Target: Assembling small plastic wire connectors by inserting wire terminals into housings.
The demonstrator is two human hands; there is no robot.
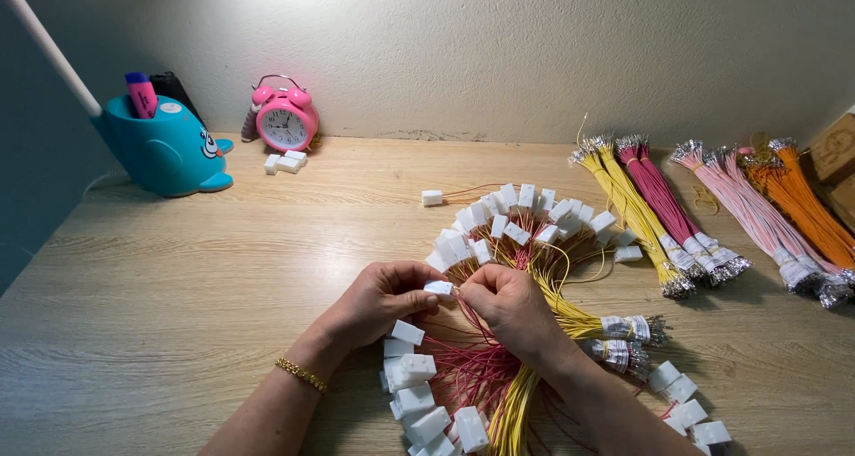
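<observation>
Pinching a small white connector [438,288] at centre frame: left hand [378,303] with thumb and fingertips clamped on it, right hand [509,309] with fingers closed on a thin wire at its side. Spread behind and below, more white connectors on red and yellow wires [499,376]. At right, bundled yellow, pink and orange wires [757,208]. Upper left, pink alarm clock [285,122] and teal pen holder [165,149] on the wooden table [178,287].

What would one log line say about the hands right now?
left hand: pinching white connector | right hand: pinching thin wire at connector | under hands: red and yellow wires | surface: wooden table
</observation>
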